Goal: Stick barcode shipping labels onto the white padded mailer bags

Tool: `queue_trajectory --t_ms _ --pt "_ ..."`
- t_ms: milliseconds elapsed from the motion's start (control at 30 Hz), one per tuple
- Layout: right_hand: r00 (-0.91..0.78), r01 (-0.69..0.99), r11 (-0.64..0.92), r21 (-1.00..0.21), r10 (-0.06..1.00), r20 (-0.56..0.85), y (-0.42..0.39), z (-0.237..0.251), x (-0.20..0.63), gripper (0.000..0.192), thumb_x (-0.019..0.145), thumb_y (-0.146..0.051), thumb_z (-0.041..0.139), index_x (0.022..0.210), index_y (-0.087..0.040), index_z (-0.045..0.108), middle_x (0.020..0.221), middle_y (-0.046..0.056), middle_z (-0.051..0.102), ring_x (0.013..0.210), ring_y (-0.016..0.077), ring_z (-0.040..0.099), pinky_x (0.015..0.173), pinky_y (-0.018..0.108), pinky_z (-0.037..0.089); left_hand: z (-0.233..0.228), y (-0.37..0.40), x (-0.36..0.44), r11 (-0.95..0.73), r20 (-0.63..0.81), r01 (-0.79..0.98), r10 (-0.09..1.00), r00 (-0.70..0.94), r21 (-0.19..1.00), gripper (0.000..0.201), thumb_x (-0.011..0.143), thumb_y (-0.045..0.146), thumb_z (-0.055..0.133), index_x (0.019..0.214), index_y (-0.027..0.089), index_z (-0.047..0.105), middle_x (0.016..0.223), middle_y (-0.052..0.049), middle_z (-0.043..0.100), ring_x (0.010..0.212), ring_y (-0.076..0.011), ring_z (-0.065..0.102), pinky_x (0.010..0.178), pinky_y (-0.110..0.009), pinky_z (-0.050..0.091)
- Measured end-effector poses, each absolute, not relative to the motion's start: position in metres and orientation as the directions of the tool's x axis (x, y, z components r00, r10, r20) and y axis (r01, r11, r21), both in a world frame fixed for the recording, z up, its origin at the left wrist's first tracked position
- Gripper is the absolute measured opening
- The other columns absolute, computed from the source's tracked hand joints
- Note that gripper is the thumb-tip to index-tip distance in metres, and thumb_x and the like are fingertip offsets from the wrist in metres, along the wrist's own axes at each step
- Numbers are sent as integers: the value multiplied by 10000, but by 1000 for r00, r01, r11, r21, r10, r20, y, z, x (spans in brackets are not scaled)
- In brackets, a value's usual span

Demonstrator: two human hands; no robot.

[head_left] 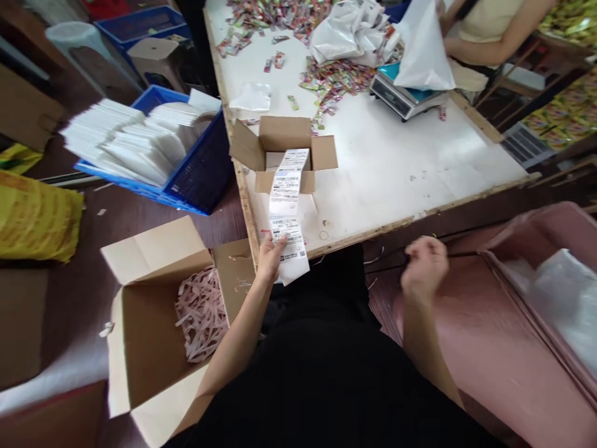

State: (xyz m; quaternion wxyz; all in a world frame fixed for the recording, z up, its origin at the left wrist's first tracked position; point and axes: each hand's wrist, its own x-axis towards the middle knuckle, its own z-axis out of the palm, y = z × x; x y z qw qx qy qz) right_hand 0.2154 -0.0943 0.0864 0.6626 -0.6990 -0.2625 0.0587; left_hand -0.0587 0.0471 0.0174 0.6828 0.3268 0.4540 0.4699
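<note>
My left hand (272, 255) grips the lower end of a strip of printed shipping labels (285, 193) at the table's near left corner, thumb on top. The strip runs up into a small open cardboard box (284, 134), whose flaps are folded outward. My right hand (425, 264) is off the table's front edge, above the side of a pink bin (485, 323). Its fingers are curled closed, and whatever may be inside them is hidden.
A large open carton (153, 336) with pink paper strips stands at lower left. Behind it is a blue basket (200, 165) of white envelopes. Small packets (336, 81) and a scale (405, 99) bearing a white bag occupy the table (373, 180). Another person's arm (508, 43) shows at upper right.
</note>
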Motion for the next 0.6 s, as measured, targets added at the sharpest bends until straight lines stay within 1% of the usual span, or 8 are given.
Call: queue_trajectory --t_ms 67,167,267,367,400,467,533,600 --pt "797 171 76 -982 576 184 -76 82 184 194 878 -388 589 935 -205 560 685 -47 504 619 105 505 633 264 457 21 46 -59 278 -240 -334 959 151 901 565 698 372 828 1199 204 626 1218 -88 722 1098 -243 691 930 -329 552" --pt "578 67 27 -997 814 61 -48 75 143 237 860 -411 604 979 -215 544 721 -16 585 669 140 586 686 304 511 26 43 -60 244 -186 -324 962 200 914 562 706 349 826 1219 225 633 1251 -77 710 1133 -236 674 950 -315 544" --pt "387 164 -43 -986 922 24 -32 72 116 426 853 -395 631 1226 -226 515 940 47 689 886 190 660 793 337 543 28 37 -60 273 -193 -311 945 266 910 463 672 334 846 1098 213 707 1146 -68 750 1097 -251 686 943 -338 551" --pt "253 293 22 -956 962 100 -22 74 102 665 847 -331 652 1444 -254 369 1231 79 661 1098 211 635 886 350 542 26 32 -58 309 -207 -272 915 347 911 334 671 341 844 960 191 766 1012 -66 777 1040 -270 703 951 -380 549" --pt "234 331 54 -942 963 137 -19 75 99 643 857 -315 640 1443 -258 382 1290 79 637 1140 216 622 911 354 538 25 31 -58 312 -210 -252 908 363 916 312 675 342 841 938 187 776 987 -66 780 1037 -275 702 963 -389 542" --pt "219 400 92 -912 956 193 -14 77 97 452 888 -298 594 1331 -257 515 1294 66 641 1151 223 617 922 358 537 24 31 -58 308 -213 -218 904 370 926 295 671 339 845 916 185 785 963 -64 782 1051 -284 696 990 -398 525" --pt "206 444 103 -890 955 213 -11 77 96 256 909 -297 563 1153 -250 622 1196 53 687 1090 225 636 885 355 547 24 31 -60 319 -224 -208 898 378 925 303 660 340 853 908 181 786 970 -68 782 1069 -290 688 1006 -394 512" --pt "177 454 106 -885 962 206 -11 73 96 186 911 -300 562 1064 -245 653 1109 45 713 1006 222 650 834 347 552 25 32 -62 383 -262 -257 877 402 887 350 679 412 835 923 166 781 980 -84 780 1067 -297 690 979 -389 524"
